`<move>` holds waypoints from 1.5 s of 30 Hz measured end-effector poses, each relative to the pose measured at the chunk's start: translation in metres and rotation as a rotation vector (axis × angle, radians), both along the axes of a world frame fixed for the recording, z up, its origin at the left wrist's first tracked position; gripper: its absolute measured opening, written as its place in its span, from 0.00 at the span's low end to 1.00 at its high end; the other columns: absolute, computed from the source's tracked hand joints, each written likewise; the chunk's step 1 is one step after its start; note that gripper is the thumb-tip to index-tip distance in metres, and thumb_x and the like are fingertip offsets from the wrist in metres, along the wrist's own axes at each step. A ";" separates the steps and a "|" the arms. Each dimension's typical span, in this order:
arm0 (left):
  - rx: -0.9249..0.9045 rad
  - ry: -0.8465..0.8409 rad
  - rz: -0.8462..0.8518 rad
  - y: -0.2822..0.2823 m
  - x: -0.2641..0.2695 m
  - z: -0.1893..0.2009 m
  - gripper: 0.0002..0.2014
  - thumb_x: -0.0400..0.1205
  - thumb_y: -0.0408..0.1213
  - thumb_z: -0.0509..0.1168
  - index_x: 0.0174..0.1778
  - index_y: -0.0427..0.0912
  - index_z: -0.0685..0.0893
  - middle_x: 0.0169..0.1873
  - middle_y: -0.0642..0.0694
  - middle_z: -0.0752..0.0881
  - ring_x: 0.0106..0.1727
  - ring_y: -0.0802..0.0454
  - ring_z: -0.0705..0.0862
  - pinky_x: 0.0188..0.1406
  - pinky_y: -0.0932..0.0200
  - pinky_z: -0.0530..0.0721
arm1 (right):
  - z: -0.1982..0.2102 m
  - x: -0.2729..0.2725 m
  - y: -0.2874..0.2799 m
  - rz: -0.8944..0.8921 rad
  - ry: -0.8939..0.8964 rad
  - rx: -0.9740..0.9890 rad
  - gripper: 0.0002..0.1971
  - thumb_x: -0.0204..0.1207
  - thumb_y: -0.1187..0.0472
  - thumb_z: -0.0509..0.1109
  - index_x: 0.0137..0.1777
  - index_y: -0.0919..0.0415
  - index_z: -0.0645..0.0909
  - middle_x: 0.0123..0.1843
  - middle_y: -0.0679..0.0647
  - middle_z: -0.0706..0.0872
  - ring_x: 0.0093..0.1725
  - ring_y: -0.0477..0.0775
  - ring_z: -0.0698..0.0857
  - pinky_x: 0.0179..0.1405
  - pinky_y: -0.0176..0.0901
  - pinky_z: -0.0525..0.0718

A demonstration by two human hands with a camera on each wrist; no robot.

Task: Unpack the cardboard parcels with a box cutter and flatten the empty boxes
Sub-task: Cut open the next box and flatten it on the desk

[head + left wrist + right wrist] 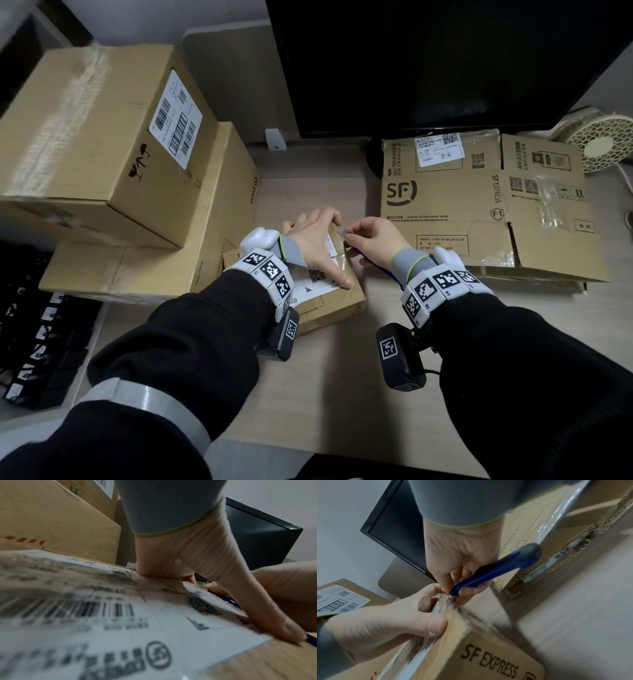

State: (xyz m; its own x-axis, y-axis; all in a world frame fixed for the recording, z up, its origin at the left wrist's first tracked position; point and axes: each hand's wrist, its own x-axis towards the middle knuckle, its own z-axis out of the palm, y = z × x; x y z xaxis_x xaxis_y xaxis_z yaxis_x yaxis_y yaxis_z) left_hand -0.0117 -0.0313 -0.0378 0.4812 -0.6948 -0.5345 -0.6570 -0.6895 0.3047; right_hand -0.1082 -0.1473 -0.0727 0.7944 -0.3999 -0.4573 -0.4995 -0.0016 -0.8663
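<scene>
Pressing the small brown taped cardboard parcel point(329, 294) with spread left hand point(315, 240), right hand point(375, 240) grips blue plastic box cutter point(496, 569) at the tape; next probably a steady slit.

Black sleeves point(191, 346), grey green-edged cuffs point(407, 262), white marker-tiled wristbands point(270, 274), black wrist cameras point(399, 356)

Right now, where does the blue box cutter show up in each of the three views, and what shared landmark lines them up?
Head: box cutter at centre, mostly hidden under the right hand.
Left wrist: only a blue sliver at right, behind the left hand.
Right wrist: centre, full blue handle, tip at the small parcel edge.
Shared landmark: the black monitor, behind the hands in all three.
</scene>
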 end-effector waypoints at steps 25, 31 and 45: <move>-0.007 0.011 -0.002 0.000 0.000 0.002 0.50 0.48 0.66 0.80 0.61 0.58 0.62 0.59 0.59 0.70 0.60 0.55 0.66 0.54 0.51 0.63 | 0.000 -0.006 -0.001 -0.010 -0.020 0.051 0.05 0.78 0.64 0.70 0.42 0.55 0.82 0.42 0.55 0.88 0.37 0.47 0.88 0.20 0.31 0.77; -0.015 0.010 -0.001 0.000 -0.001 0.002 0.50 0.48 0.66 0.80 0.62 0.58 0.62 0.58 0.59 0.68 0.60 0.56 0.66 0.54 0.52 0.63 | -0.002 -0.005 -0.002 -0.047 -0.026 0.081 0.01 0.81 0.63 0.68 0.48 0.59 0.80 0.45 0.58 0.90 0.37 0.51 0.88 0.19 0.32 0.76; -0.117 0.093 0.082 0.001 0.005 0.001 0.39 0.50 0.60 0.80 0.52 0.58 0.68 0.51 0.59 0.76 0.55 0.54 0.73 0.51 0.51 0.67 | 0.001 -0.006 -0.007 0.065 -0.007 0.055 0.06 0.79 0.65 0.70 0.42 0.54 0.81 0.42 0.54 0.88 0.38 0.47 0.87 0.19 0.30 0.76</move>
State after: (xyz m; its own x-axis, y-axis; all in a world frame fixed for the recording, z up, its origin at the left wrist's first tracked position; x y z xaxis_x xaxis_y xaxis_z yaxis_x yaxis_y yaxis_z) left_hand -0.0071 -0.0301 -0.0370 0.4912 -0.7150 -0.4975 -0.5651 -0.6962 0.4426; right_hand -0.1137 -0.1543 -0.0721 0.8211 -0.3223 -0.4710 -0.4934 0.0138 -0.8697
